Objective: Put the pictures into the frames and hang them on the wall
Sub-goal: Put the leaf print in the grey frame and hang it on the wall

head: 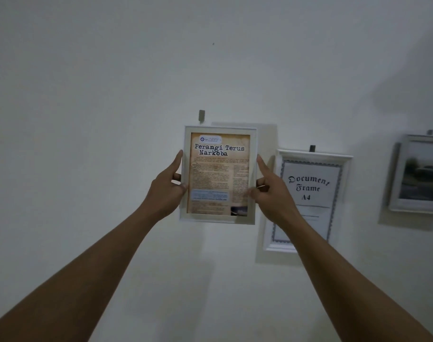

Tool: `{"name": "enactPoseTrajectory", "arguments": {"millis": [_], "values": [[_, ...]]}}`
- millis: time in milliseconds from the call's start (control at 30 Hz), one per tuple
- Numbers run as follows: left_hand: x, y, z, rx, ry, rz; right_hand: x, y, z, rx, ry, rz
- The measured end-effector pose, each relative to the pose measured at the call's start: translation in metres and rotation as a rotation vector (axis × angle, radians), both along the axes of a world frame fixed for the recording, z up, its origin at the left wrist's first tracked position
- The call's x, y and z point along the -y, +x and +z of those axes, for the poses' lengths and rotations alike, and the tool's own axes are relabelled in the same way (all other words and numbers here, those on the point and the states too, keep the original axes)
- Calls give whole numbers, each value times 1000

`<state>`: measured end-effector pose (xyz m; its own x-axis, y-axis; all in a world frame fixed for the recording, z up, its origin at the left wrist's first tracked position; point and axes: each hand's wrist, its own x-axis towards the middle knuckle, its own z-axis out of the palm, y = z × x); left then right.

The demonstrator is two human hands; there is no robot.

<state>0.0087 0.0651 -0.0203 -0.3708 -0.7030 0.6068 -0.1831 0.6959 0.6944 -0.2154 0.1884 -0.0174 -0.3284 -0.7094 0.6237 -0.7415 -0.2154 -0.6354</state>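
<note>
A white frame holding an orange-brown poster titled "Perangi Terus Narkoba" is held upright in front of the white wall. My left hand grips its left edge and my right hand grips its right edge. A small grey wall hook sits just above the frame's top left corner, a short gap away. The frame's shadow falls on the wall to its right.
To the right hangs a white frame with a "Document Frame A4" sheet, on its own hook. Farther right, a frame with a landscape picture hangs at the view's edge. A tiny dark mark is high on the wall.
</note>
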Motion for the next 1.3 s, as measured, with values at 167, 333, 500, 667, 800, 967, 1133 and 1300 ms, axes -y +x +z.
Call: {"name": "enactPoseTrajectory", "arguments": {"millis": [167, 333, 500, 667, 800, 967, 1133, 1300], "values": [[-57, -11, -46, 13, 157, -85, -64, -4, -43, 122, 34, 114], [-103, -21, -120, 30, 320, -102, -114, -16, -111, 277, 126, 119], [-142, -28, -198, 7, 516, -97, -151, -29, -196, 474, 251, 80], [-166, -38, -275, -18, 750, -50, -173, -30, -274, 688, 338, -7], [-172, -42, -328, 50, 868, -89, -179, -31, -333, 805, 428, -85], [-185, -34, -379, 186, 1052, -221, -186, -25, -390, 915, 502, -129], [-200, -30, -406, 340, 966, -230, -193, -19, -434, 1006, 579, -157], [-211, -24, -421, 246, 1064, -223, -198, -8, -456, 1065, 603, -167]]}}
